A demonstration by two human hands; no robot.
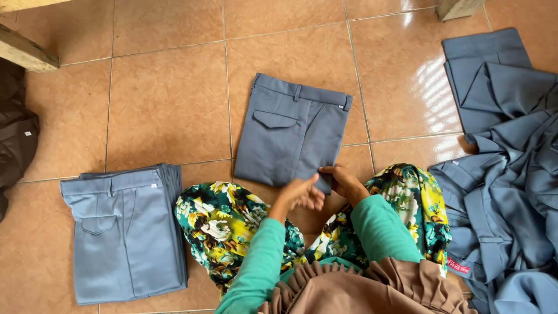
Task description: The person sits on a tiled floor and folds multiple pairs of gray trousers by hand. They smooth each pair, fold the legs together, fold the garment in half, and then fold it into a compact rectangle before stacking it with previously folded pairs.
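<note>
On the tiled floor (168,93) there is a stack of folded grey trousers (125,232) at the left, near the person's knee. At the right lies a loose heap of the same grey trousers (505,174), not folded, and it touches the flowered skirt (226,224) at the right knee. A dark brown cloth (16,136) is at the far left edge. Two wooden legs (26,52) stand at the top corners, well apart from the hands.

One pair of folded trousers (290,131) lies flat in front of the knees, with its waistband away from the person. Nothing lies between it and the hands. Both arms in green sleeves reach forward to its near edge. The left hand (299,195) has the fingers bent and pinches the near edge of the cloth. The right hand (344,181) rests on the same edge just beside it, fingers curled on the cloth.
</note>
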